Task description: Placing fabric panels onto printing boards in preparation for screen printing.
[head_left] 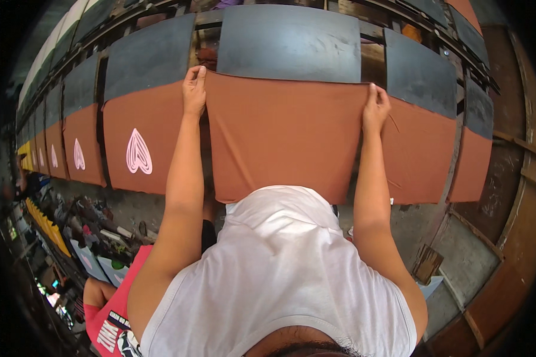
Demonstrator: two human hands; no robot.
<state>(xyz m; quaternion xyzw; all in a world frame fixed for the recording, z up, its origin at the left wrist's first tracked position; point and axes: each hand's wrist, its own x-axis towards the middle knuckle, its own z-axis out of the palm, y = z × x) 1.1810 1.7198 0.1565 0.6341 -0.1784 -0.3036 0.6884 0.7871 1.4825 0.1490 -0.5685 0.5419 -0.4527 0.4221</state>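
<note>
A brown fabric panel (286, 137) lies in front of me over the near part of a dark grey board (289, 44). My left hand (195, 89) pinches its far left corner between thumb and fingers. At the far right corner, my right hand (375, 107) pinches the same panel. The far edge runs nearly straight between the two hands, and a few creases slant down the left side. The panel's near edge is partly hidden behind my white shirt.
Similar boards with brown panels stand in a row on both sides; a left panel (140, 140) bears a pink heart print (139, 152). A person in a red shirt (116, 309) is at lower left. Wooden boards (512, 196) line the right. Yellow pieces (47, 226) lie far left.
</note>
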